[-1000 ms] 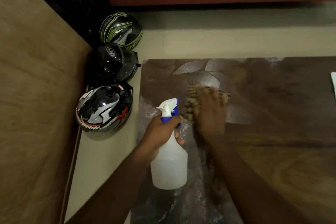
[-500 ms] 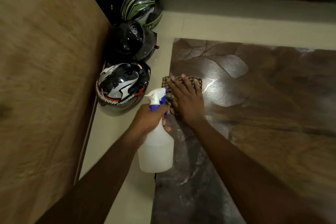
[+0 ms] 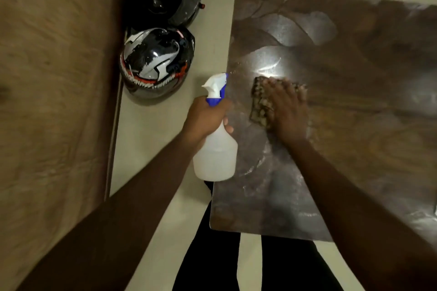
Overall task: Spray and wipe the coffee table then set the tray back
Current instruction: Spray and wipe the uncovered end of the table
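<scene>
1. Pale floor lies around the table (image 3: 354,149); helmets (image 3: 156,61) sit beyond its left edge.
2. Right hand (image 3: 287,111) presses flat on the cloth (image 3: 260,101) near that edge: the wiping step.
3. Left hand (image 3: 205,116) grips the bottle (image 3: 216,156).
4. Next, probably wipe toward the near-left corner; no tray is visible.

Most of the coffee table (image 3: 354,59) lay bare toward the upper right and right of the frame, giving open room there. Near its left edge, at centre frame, the right hand (image 3: 287,113) pressed flat on a cloth (image 3: 260,101), and the left hand (image 3: 204,116) gripped a spray bottle (image 3: 216,156) over that edge. Left of the table ran a strip of pale floor (image 3: 151,139), narrowed in the upper centre by two helmets (image 3: 156,61) standing against a wooden panel (image 3: 54,78).
</scene>
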Motion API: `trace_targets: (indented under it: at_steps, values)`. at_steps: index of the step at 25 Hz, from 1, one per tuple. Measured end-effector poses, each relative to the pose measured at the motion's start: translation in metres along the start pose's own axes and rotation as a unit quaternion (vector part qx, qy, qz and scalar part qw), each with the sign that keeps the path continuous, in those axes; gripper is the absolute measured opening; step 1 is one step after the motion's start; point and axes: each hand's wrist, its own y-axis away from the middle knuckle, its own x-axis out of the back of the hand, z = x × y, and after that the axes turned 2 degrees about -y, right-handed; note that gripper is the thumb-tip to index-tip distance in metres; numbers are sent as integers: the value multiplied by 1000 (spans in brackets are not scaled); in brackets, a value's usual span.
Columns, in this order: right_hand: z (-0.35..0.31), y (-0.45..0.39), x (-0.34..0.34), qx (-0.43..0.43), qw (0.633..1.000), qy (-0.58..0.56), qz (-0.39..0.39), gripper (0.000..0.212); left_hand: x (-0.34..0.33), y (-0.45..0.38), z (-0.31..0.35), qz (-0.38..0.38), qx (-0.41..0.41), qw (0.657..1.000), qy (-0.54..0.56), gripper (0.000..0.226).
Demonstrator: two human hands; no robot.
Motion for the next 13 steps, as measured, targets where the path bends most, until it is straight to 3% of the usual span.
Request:
trace_targets:
  at_steps: [2, 3, 7, 8, 11, 12, 13]
  values:
    - [-10, -8, -1, -170, 985, 5, 9, 64, -7, 11, -9, -16, 9, 1000, -13, 16]
    - [-28, -11, -2, -201, 979, -7, 9, 63, -13, 17, -14, -19, 11, 999, -24, 17]
    - [-26, 48, -3, 16, 998, 5, -68, 62, -25, 37, -38, 42, 11, 997, -71, 21]
    - [-9, 61, 2, -6, 997, 6, -78, 64, -27, 42, -41, 52, 14, 995, -79, 22]
    - [-2, 48, 12, -246, 968, 2, -51, 69, -34, 50, -36, 35, 14, 995, -91, 25]
    - [-18, 35, 10, -282, 958, -8, -57, 68, -37, 48, -33, 26, 18, 996, -88, 25]
    - [-35, 30, 8, -254, 964, -20, -73, 66, -40, 46, -33, 25, 21, 996, -82, 25]
